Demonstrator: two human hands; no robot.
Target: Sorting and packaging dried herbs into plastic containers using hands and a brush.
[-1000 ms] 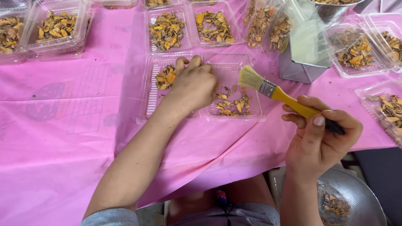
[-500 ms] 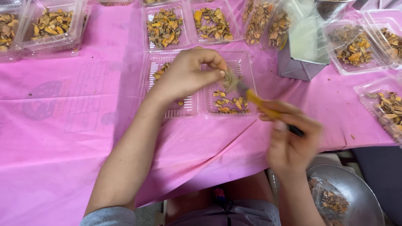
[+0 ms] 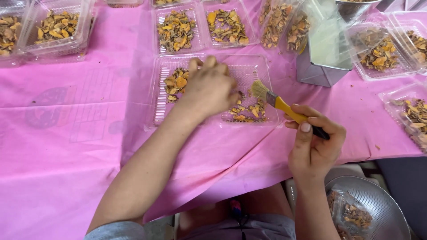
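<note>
My left hand (image 3: 209, 86) rests fingers-down in an open clear plastic clamshell tray (image 3: 253, 71) on the pink tablecloth, touching the dried orange-brown slices (image 3: 175, 83) in its left half. More slices (image 3: 248, 112) lie in the right half. My right hand (image 3: 313, 144) grips the yellow handle of a small paintbrush (image 3: 278, 103). Its pale bristles point up-left over the tray's right half, close to my left hand.
Several more clear trays of dried slices (image 3: 178, 29) line the far side and right edge (image 3: 416, 113). A folded metal box (image 3: 322, 66) stands right of the tray. A metal bowl (image 3: 378, 206) with slices sits below the table edge at lower right.
My left hand dropped from holding something up at the brush back into the tray's left half. The brush drew back to the right, off my left hand.
</note>
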